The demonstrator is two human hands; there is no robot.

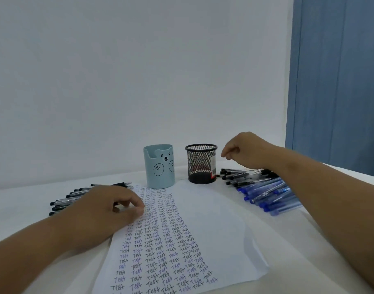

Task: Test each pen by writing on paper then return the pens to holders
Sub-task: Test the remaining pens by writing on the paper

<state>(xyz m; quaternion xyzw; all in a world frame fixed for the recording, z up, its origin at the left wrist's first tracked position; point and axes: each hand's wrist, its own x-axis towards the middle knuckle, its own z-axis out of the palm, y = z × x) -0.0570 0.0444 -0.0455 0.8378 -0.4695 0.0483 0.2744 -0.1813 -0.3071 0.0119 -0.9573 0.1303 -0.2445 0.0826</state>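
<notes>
A white paper sheet (213,225) covered with rows of the handwritten word "Test" lies in front of me. Behind it stand a light blue bear-face holder (159,166) and a black mesh holder (201,164). Black pens (75,196) lie in a pile on the left. A pile of black and blue pens (264,187) lies on the right. My left hand (109,206) rests on the paper's left edge, fingers curled round a dark pen part. My right hand (243,153) hovers above the right pile beside the mesh holder, fingertips pinched together with nothing visible between them.
The white table (22,209) runs up to a pale wall. A blue curtain (339,81) hangs at the right. The mesh holder carries a white and red label on its right side.
</notes>
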